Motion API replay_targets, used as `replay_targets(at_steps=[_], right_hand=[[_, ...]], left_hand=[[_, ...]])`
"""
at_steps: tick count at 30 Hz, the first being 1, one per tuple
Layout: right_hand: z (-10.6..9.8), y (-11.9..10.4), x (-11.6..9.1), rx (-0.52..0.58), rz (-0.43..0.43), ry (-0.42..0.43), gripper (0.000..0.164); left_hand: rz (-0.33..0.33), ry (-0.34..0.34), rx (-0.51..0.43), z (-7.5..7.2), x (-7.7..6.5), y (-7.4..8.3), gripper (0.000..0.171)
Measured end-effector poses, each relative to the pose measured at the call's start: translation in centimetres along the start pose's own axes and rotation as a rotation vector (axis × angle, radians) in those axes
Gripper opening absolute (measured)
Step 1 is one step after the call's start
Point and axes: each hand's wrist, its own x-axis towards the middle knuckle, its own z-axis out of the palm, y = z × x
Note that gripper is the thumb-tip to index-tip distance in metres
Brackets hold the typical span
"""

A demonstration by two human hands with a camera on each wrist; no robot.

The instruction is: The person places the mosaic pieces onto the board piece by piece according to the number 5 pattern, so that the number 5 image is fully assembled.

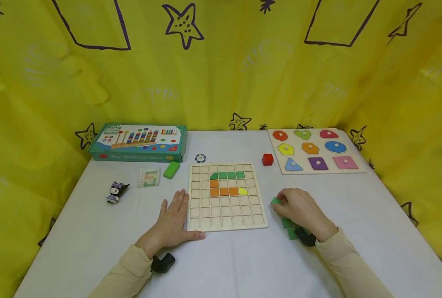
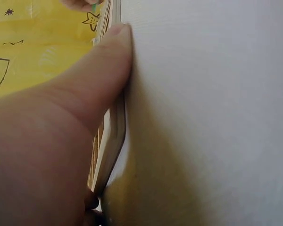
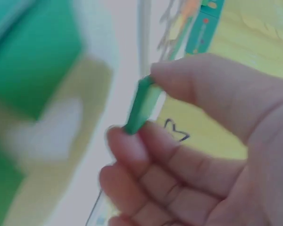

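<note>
A wooden grid board (image 1: 226,211) lies mid-table, with green tiles (image 1: 232,175), orange tiles (image 1: 224,191) and a yellow rounded tile (image 1: 243,191) set in its cells. My left hand (image 1: 172,225) rests against the board's lower left corner, fingers straight along the left edge and thumb at the front edge. Right of the board, my right hand (image 1: 301,209) pinches a green tile (image 3: 144,103) between thumb and fingertips. More green tiles (image 1: 289,224) lie on the table beneath that hand, partly hidden by it.
Left of the board are a pattern card (image 1: 148,177), a green block (image 1: 171,170) and a small figurine (image 1: 116,192). Behind stand a game box (image 1: 139,142) and a poker chip (image 1: 200,158). A red cube (image 1: 267,159) and a shape puzzle (image 1: 314,151) sit at the back right.
</note>
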Motion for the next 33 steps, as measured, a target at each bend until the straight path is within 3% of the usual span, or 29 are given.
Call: replay_targets(at_steps=[5,11,20,28,33], right_hand=[[0.6,-2.6,2.0,0.083,-0.103,-0.042,0.022],[1.8,-4.4,3.9,-0.005,-0.264,-0.097,0.023],[2.6,-4.5,4.5,-0.073,-0.338,-0.114,0.02],[3.0,-4.4,4.1,-0.06,-0.33,-0.076,0.014],[3.1,-4.4,4.2,-0.094,-0.414,-0.029,0.007]], left_hand=[[-0.009,0.006,0.003,0.2,-0.2,-0.1,0.131],[0.0,0.022,0.003,0.3,-0.5,-0.1,0.13],[0.023,0.022,0.008,0.1,-0.2,0.0,0.128],[0.022,0.007,0.015,0.1,-0.1,0.2,0.128],[0.009,0.003,0.014,0.0,-0.1,0.2,0.129]])
